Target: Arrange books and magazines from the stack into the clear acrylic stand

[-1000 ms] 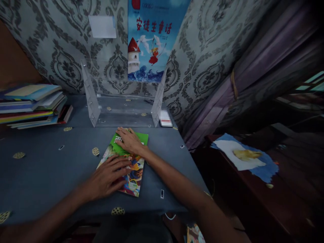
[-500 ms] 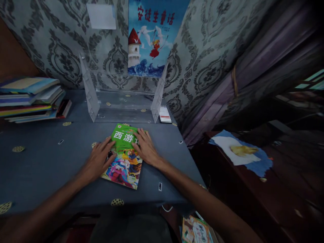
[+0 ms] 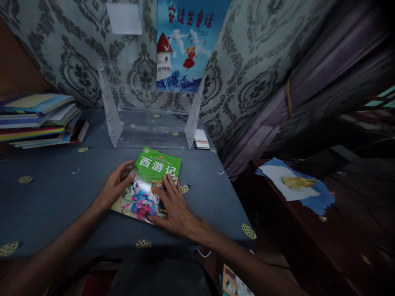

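Damask wallpaper (image 3: 251,70), purple curtain (image 3: 262,129), dim light

The right hand (image 3: 178,211) masks the lower right cover of a green-topped book (image 3: 156,169). Left of the green-topped book, a stack of books (image 3: 33,121) runs out of frame; beyond it, a blue poster (image 3: 182,55) loses its top. Well to its right, a yellow object (image 3: 298,183) blurs; past its upper right corner, pixels obscure a white item (image 3: 202,139).

The left forearm (image 3: 69,240) and right forearm (image 3: 239,257) slant in from the near side of the green-topped paperback (image 3: 151,162), left hand (image 3: 115,183) loosely curved at its left edge, right hand (image 3: 176,209) spread palm-down over its lower right.
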`<action>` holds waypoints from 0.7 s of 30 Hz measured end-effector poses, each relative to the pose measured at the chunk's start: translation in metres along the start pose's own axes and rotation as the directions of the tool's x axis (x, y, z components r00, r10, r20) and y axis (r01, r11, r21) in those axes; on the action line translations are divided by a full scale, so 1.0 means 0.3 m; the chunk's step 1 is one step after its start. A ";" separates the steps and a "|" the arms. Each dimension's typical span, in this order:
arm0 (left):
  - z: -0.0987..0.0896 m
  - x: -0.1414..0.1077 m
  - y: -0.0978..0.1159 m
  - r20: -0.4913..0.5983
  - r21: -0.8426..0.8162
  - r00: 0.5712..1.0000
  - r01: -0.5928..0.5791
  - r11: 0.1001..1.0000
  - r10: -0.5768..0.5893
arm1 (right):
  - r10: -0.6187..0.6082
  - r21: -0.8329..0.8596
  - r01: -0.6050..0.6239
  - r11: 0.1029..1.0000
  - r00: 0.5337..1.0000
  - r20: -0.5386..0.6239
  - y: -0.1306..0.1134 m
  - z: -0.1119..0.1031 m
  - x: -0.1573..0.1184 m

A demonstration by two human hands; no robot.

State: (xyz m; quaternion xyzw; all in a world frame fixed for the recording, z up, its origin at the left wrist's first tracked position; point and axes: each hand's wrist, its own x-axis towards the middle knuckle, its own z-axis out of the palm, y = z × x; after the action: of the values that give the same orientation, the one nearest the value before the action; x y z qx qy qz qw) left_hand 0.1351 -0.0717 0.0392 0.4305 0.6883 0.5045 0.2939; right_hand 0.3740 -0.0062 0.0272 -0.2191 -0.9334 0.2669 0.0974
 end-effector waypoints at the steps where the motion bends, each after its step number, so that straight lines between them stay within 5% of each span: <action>1: 0.004 0.004 0.008 -0.029 -0.127 0.996 0.082 0.988 -0.087 | 0.005 0.010 -0.005 1.000 1.000 -0.008 0.006 0.000 0.000; 4: 0.025 0.011 0.022 0.024 -0.413 0.947 0.302 0.859 -0.321 | 0.025 0.036 -0.023 0.999 0.998 -0.052 0.022 0.007 -0.004; 8: 0.051 0.009 0.038 0.182 -0.540 0.886 0.452 0.710 -0.426 | 0.029 0.049 -0.024 0.999 0.995 -0.098 0.039 0.016 -0.009; 21: 0.069 0.005 0.106 0.163 -0.640 0.841 0.488 0.593 -0.516 | 0.029 0.115 -0.014 0.993 0.991 -0.130 0.042 0.018 -0.005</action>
State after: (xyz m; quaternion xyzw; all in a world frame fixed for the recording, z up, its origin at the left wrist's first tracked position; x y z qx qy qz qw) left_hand 0.1614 -0.0574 0.0629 0.0768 0.5635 0.6186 0.5421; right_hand 0.3781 0.0002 0.0157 -0.2403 -0.9058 0.3057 0.1682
